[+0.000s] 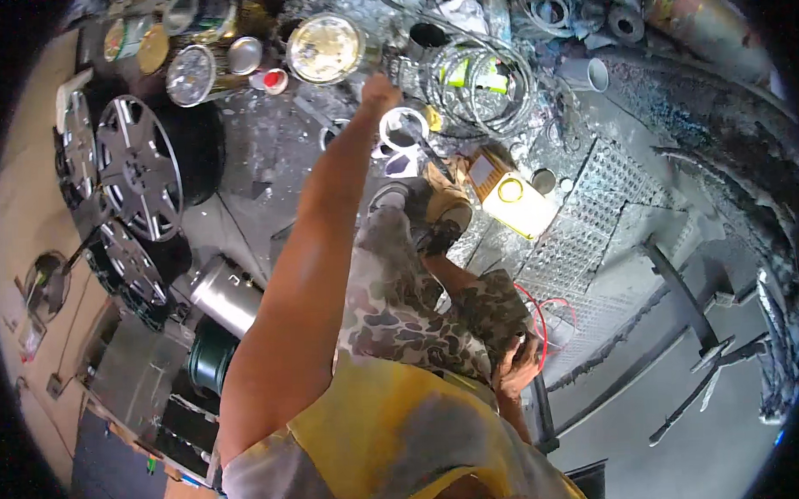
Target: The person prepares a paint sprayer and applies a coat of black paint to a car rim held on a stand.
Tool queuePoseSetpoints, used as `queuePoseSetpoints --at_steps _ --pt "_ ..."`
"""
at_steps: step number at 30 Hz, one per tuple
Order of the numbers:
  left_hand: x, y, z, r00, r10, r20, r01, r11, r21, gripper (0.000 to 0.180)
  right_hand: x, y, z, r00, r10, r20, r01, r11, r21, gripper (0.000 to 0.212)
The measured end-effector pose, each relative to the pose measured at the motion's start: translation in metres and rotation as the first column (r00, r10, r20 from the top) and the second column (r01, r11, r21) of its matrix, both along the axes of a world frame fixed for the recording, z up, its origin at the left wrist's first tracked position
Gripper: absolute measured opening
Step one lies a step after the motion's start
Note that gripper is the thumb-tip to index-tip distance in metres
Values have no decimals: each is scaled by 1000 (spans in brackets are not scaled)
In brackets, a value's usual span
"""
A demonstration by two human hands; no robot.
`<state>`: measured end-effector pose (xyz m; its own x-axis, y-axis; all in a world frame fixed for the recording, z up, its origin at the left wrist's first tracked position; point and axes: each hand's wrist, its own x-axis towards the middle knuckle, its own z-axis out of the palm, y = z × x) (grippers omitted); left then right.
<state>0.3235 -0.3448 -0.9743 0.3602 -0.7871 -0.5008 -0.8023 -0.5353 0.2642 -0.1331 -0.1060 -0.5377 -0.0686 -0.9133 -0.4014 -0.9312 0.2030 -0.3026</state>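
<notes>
My left arm stretches to the far side. The back of my left hand (379,94) shows beside a large round metal can (326,48) with a pale, stained top. Its fingers point away from me and are hidden, so its grip cannot be told. A white-rimmed round container (403,129) stands just right of that wrist. My right hand (518,366) rests by my camouflage-clad knee with its fingers curled. What they hold, if anything, is too unclear to name. A thin red hose (541,332) curves past that hand.
Several paint cans (191,75) and a red-capped bottle (275,80) stand at the far left. Silver wheel covers (139,168) lean on the left. Coiled hose (486,84), a yellow-and-white container (521,210), a perforated metal plate (583,217) and a metal stand (683,301) lie rightward.
</notes>
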Motion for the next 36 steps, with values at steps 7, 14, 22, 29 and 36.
queuePoseSetpoints --at_steps 7,14,22,29,36 --pt "-13 -34 -31 998 -52 -34 49 997 -64 28 -11 16 -28 989 -150 12 150 987 -60 50" --pt "-6 -17 -19 994 -5 -106 -22 968 -249 29 0 7 -16 987 -161 24 162 987 -5 52" --pt "16 5 -3 939 60 -339 -153 955 -255 39 -13 19 -21 991 -131 32 131 991 17 49" --pt "14 9 23 869 124 -480 -301 901 -311 34 -1 14 -15 997 -64 34 65 998 -12 42" --pt "10 11 66 754 184 -631 -434 860 -268 26 2 14 -15 999 -33 -18 33 999 11 42"
